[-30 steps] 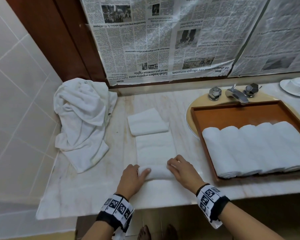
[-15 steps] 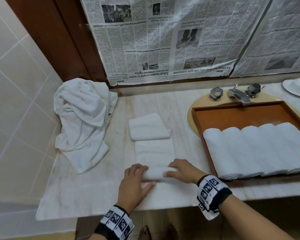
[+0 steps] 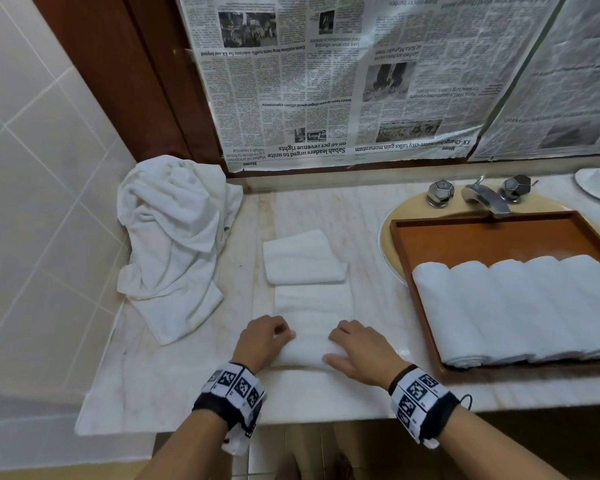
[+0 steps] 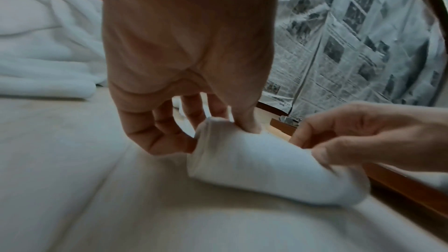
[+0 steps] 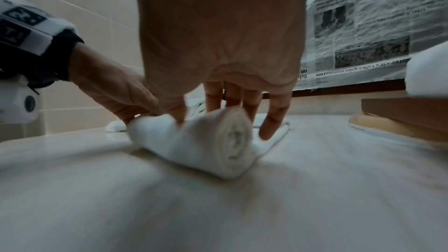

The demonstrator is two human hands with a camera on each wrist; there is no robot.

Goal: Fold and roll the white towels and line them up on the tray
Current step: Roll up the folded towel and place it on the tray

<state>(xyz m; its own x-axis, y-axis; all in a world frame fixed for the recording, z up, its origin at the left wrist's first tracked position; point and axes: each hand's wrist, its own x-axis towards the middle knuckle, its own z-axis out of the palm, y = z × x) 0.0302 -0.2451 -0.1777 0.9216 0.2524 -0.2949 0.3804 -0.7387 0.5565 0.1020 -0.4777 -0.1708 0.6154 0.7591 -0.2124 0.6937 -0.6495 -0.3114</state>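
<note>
At the near edge of the pale marble counter (image 3: 174, 393), the left hand (image 3: 262, 341) and the right hand (image 3: 359, 351) sit at the 2 ends of a half-rolled white terry towel (image 3: 305, 351). The left hand's fingers (image 4: 155, 131) curl round the roll's left end; the right hand's fingers (image 5: 274, 122) drape over the top with the thumb pressed into the near side, so both hands are closed on the cloth. The towel's flat unrolled tail (image 3: 312, 303) stretches away from the roll. The step in hand looks like rolling, roughly halfway done. The next move likely calls for pushing the roll away evenly, keeping both ends level so the spiral stays tight.

Just beyond the tail lies a folded white towel (image 3: 302, 258), not yet rolled. Far left, a crumpled heap of white towels (image 3: 174, 244) leans against the tiled wall. To the right, a brown wooden rectangular tray (image 3: 482, 233) over the sink holds 5 rolled white towels (image 3: 520, 306) side by side, touching.
</note>
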